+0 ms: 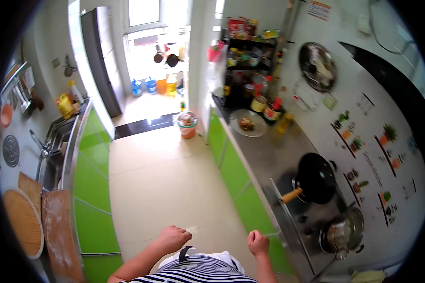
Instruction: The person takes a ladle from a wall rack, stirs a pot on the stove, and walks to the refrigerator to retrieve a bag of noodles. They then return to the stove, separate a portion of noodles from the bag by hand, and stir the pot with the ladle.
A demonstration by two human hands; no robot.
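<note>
1. Black wok sits on the stove along the right-hand counter, ahead of and to the right of the right hand, well apart from it.
2. Its wooden handle points back and left, toward the counter edge; the long axis runs diagonally from handle to bowl.
3. Right hand is clenched, holding nothing.
4. Left hand is loosely curled and empty, over the floor.

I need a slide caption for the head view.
Person stands in narrow kitchen, both hands, left and right, loosely fisted, empty, near black wok.
</note>
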